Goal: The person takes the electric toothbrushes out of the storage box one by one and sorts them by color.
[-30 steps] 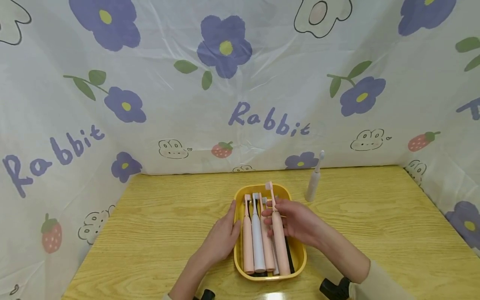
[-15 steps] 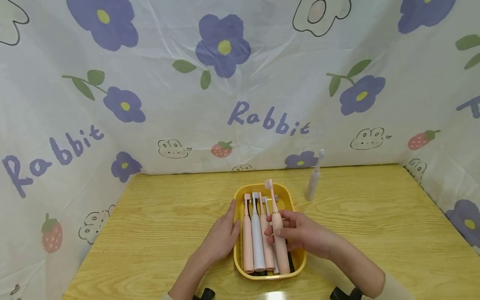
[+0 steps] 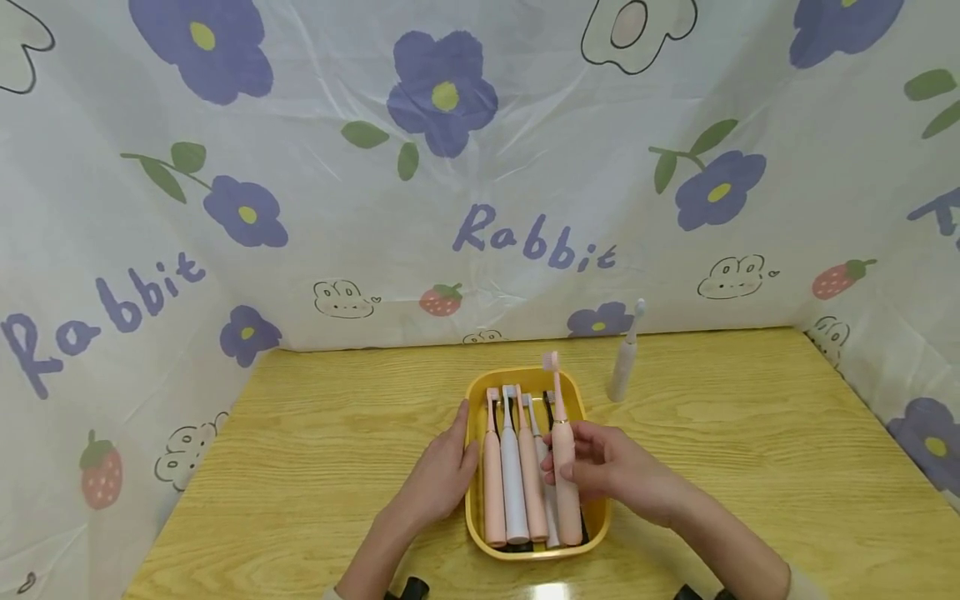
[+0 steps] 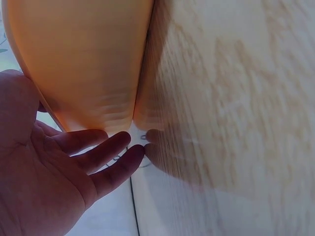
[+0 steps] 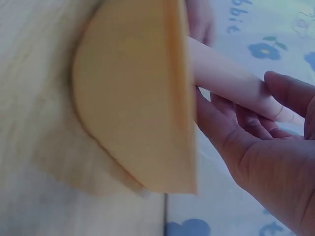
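My right hand [image 3: 626,477] pinches a pink electric toothbrush [image 3: 567,500] by its handle, thumb on the near side and fingers behind. Its brush head points up and away, and its base still overlaps the yellow bin [image 3: 536,556]. In the right wrist view the pink handle [image 5: 231,76] passes behind the bin's rim. My left hand [image 3: 438,477] rests along the bin's left side with fairly straight fingers. Inside the bin lie a pink toothbrush [image 3: 493,492], a white toothbrush [image 3: 513,492], another pink toothbrush [image 3: 533,496], and white and black ones partly hidden below.
A white electric toothbrush [image 3: 622,373] stands upright on the wooden table [image 3: 352,417], behind the bin to the right. A printed cloth [image 3: 360,217] with flowers and rabbits walls the table's back and sides.
My right hand has shifted its grip from the toothbrush's neck down to its handle, moving slightly right with it. A black brush head shows more beside it. My left hand has stayed put.
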`<state>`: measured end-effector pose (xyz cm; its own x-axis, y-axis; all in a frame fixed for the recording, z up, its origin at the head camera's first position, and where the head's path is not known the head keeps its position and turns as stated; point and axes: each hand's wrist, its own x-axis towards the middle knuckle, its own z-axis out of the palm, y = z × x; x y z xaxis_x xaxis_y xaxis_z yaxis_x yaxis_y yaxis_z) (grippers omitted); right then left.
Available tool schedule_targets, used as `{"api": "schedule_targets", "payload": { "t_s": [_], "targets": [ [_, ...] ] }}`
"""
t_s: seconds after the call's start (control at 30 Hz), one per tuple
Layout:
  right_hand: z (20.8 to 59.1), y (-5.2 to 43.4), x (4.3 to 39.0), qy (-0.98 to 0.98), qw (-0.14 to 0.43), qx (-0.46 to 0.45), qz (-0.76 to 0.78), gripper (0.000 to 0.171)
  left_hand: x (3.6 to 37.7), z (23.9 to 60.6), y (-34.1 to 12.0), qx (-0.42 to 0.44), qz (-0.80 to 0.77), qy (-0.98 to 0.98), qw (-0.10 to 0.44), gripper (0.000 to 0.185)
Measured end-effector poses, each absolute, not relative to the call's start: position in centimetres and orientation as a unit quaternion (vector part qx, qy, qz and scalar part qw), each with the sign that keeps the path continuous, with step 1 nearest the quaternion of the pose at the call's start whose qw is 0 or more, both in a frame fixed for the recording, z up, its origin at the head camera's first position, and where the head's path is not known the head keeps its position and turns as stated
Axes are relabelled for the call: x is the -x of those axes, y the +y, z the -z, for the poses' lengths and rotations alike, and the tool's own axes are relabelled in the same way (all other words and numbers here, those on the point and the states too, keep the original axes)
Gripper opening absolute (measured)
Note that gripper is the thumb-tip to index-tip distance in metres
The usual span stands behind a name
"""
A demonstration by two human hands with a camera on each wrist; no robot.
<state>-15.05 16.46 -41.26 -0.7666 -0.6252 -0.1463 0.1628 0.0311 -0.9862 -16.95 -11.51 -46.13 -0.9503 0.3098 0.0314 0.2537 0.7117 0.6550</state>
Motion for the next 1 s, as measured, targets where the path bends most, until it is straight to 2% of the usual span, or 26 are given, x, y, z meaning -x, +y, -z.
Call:
{"api": "schedule_targets", "payload": {
  "t_s": [0.23, 0.43, 0.77, 1.0],
  "targets": [
    [39.6, 19.0, 14.7, 0.665, 0.213, 0.178, 0.693, 0.050, 17.0, 46.2, -11.6, -0.152, -0.353, 0.922, 0.052, 0.065],
    [39.1, 22.5, 15.2, 0.662, 0.157, 0.168, 0.714, 0.038, 17.0, 46.3, -11.6, -0.150, -0.353, 0.922, 0.049, 0.065],
    [41.1, 28.4, 17.2, 0.742, 0.069, 0.076, 0.662, 0.051, 17.0, 46.3, -11.6, -0.151, -0.349, 0.924, 0.036, 0.064],
    [43.0, 31.6, 18.3, 0.751, -0.016, 0.034, 0.659, 0.037, 17.1, 46.5, -11.7, -0.150, -0.353, 0.922, 0.044, 0.065]
  ]
}}
